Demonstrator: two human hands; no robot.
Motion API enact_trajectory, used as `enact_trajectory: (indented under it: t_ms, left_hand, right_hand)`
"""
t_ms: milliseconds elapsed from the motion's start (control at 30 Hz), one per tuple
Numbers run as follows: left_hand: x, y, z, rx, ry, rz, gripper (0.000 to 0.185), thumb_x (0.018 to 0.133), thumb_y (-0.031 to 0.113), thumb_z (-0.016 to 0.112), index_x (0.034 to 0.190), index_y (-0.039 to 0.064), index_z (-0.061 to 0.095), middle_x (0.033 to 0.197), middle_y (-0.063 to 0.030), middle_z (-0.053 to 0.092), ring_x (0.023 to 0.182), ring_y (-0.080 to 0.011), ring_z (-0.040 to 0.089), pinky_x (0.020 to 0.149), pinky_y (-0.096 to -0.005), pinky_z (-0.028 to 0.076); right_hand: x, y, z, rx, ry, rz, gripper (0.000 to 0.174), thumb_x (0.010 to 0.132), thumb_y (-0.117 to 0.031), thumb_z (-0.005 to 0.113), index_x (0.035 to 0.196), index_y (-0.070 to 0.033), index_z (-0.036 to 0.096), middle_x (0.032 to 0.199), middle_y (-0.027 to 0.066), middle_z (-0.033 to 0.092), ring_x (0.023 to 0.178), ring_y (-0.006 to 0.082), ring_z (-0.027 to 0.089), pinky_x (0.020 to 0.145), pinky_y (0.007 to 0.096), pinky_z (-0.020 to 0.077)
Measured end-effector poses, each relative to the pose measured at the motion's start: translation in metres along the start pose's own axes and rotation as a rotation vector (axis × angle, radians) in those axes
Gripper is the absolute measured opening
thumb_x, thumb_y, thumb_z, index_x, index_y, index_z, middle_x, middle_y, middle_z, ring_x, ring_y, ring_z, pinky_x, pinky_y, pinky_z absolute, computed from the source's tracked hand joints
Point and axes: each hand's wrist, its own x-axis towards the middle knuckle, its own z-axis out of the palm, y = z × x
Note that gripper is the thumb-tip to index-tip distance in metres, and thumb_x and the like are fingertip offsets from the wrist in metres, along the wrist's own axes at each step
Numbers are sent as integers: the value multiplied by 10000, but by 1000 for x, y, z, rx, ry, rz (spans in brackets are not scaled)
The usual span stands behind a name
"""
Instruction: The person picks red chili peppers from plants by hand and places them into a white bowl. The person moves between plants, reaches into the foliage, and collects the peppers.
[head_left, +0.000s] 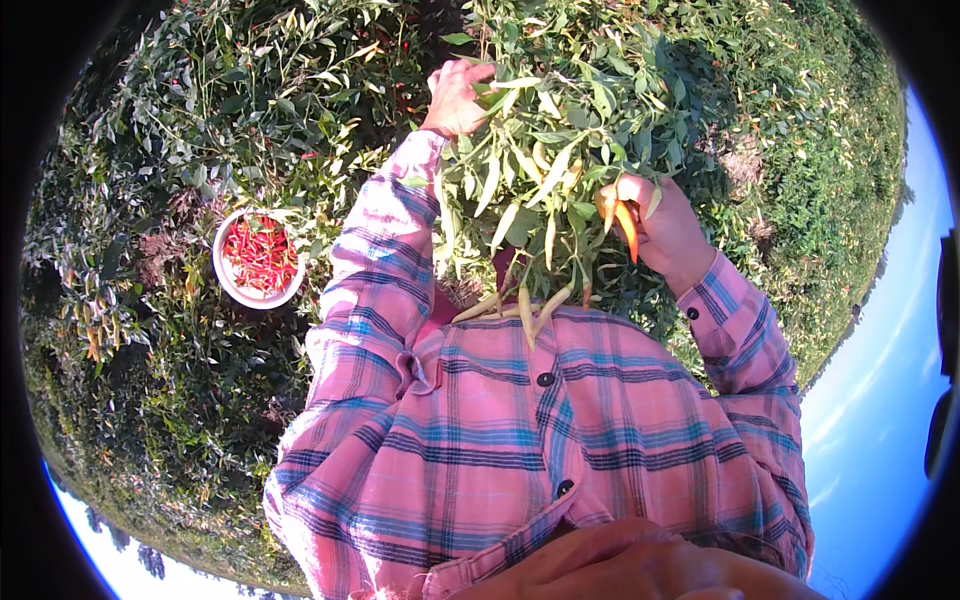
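Note:
In front of my chest a leafy chili plant (592, 135) bears many pale yellow-green chili peppers (555, 176). At the plant's upper left, my left hand (459, 97) is closed around a leafy branch, its fingertips partly hidden by leaves. On the lower right side, my right hand (664, 225) has its fingers curled at a few orange chili peppers (625, 229), which hang down beside the palm. Whether their stalks are still attached to the plant cannot be seen. Several pale peppers (526, 311) rest against the front of my plaid shirt (487, 420).
A round white bucket (219, 259) holding many red chili peppers (262, 251) stands among the plants to my left. Dense chili bushes (150, 360) spread on both sides. Patches of bare soil (741, 161) show through at the right.

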Motion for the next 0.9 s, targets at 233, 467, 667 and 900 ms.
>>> enact_trajectory:
  t_ms: [233,467,667,900]
  left_hand:
    - [15,78,-114,-675,-38,61,103,857,96,616,933,28,635,944,-67,640,888,-183,596,799,-302,469]
    - [42,115,-91,-595,-1006,362,141,884,13,484,989,-17,573,960,-127,593,897,-236,564,837,-312,440]
    - [49,93,-86,-645,-1091,408,229,938,98,430,1122,18,541,1051,-59,525,1012,-180,474,933,-302,371]
    - [57,56,-90,-759,-995,234,156,926,186,501,959,35,477,1127,-30,478,1071,-158,420,972,-303,306]
  right_hand:
    - [-14,-10,-4,-256,-223,-142,227,844,-122,512,665,7,566,619,80,550,549,143,510,530,273,413]
    - [-10,-14,-11,-585,-375,-271,258,854,-189,521,654,-35,575,563,25,563,479,79,481,431,233,363]
    - [-22,-37,0,-295,-101,5,211,847,-203,599,865,1,550,655,27,541,551,86,495,494,219,387]
    - [-45,-82,-34,-55,-388,-194,180,932,-182,465,883,-24,535,569,-9,437,474,59,389,419,193,292]
